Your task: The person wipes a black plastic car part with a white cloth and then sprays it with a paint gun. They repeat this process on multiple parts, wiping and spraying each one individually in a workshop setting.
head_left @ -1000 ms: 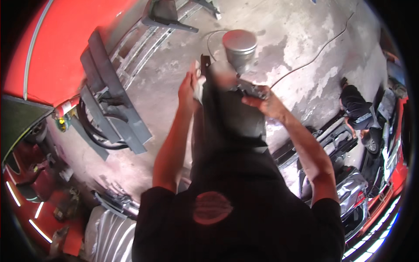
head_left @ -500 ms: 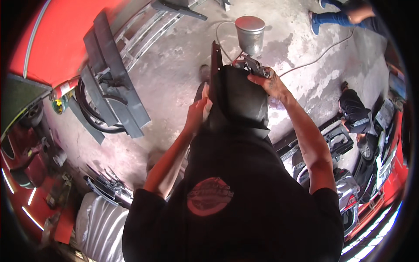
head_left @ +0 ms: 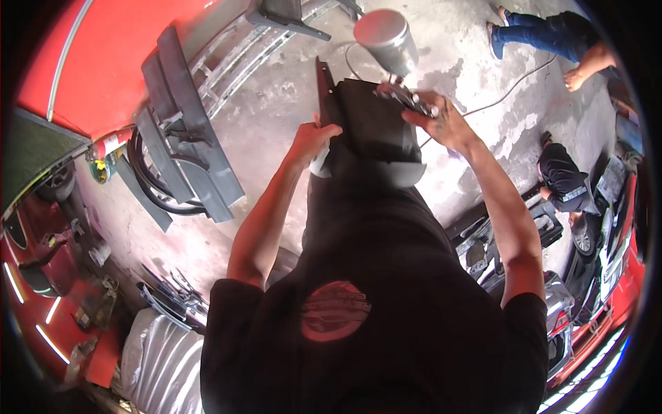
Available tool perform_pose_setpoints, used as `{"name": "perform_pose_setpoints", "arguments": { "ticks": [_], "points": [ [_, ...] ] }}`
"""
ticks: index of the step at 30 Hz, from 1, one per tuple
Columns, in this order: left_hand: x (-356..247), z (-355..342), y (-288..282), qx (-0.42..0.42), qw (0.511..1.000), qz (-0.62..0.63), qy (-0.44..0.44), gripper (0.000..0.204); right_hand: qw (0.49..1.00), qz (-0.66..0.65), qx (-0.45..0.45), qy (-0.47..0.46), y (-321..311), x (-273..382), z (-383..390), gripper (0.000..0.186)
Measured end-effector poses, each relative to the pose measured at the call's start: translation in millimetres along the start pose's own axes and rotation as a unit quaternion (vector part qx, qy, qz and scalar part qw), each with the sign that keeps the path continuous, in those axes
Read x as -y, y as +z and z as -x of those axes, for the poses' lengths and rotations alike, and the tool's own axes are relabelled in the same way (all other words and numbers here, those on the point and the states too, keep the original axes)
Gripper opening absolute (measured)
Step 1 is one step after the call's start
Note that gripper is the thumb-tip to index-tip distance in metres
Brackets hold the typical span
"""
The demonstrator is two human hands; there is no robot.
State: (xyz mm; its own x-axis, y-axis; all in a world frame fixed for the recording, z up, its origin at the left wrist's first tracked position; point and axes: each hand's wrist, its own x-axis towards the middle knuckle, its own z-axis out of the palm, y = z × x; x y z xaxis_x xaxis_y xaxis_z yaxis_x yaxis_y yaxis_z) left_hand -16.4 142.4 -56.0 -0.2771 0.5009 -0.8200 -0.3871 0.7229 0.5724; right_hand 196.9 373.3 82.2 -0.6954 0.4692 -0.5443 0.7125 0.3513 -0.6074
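Note:
A black moulded plastic car part (head_left: 372, 127) is held up in front of my body, with a narrow drilled flange rising along its left side. My left hand (head_left: 312, 143) grips that left side, thumb on top, and a pale cloth-like piece (head_left: 320, 164) shows beneath the palm. Closed around a spray gun (head_left: 407, 99) is my right hand (head_left: 445, 125), at the part's upper right corner. A silver paint cup (head_left: 383, 41) sits on the far end of the gun. The right fingers are partly hidden behind the gun.
Grey panels (head_left: 189, 131) hang on a stand at the left, by a red wall (head_left: 110, 55). An air hose (head_left: 507, 100) crosses the concrete floor. One person (head_left: 538, 38) is at the far right; another (head_left: 565, 176) crouches near car parts. A silver covered object (head_left: 162, 359) lies lower left.
The spray gun's cup has tipped and shifted left and away. My left hand has moved up and left, its thumb now over the part's edge. The person at far right has moved.

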Motion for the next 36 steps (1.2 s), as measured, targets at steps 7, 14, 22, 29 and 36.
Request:
{"name": "perform_pose_setpoints", "arguments": {
  "ticks": [7,14,22,29,36],
  "points": [
    [-34,-41,13,-0.093,0.976,-0.185,0.066,0.049,0.993,0.027,0.110,-0.025,28,3,39,0.050],
    [-58,-17,7,-0.101,0.990,-0.058,0.080,0.032,0.997,0.048,-0.046,0.027,41,-40,53,0.035],
    [-36,-41,-10,-0.081,0.983,0.119,0.109,0.037,0.996,-0.080,-0.010,0.049,42,-22,64,0.066],
    [-27,-76,25,-0.141,0.969,0.193,0.064,0.050,0.995,-0.085,-0.027,-0.051,57,-14,70,0.075],
    [8,-112,-7,0.039,0.952,0.302,-0.038,0.052,0.992,-0.113,-0.063,-0.006,93,-14,76,0.049]
  ]
}}
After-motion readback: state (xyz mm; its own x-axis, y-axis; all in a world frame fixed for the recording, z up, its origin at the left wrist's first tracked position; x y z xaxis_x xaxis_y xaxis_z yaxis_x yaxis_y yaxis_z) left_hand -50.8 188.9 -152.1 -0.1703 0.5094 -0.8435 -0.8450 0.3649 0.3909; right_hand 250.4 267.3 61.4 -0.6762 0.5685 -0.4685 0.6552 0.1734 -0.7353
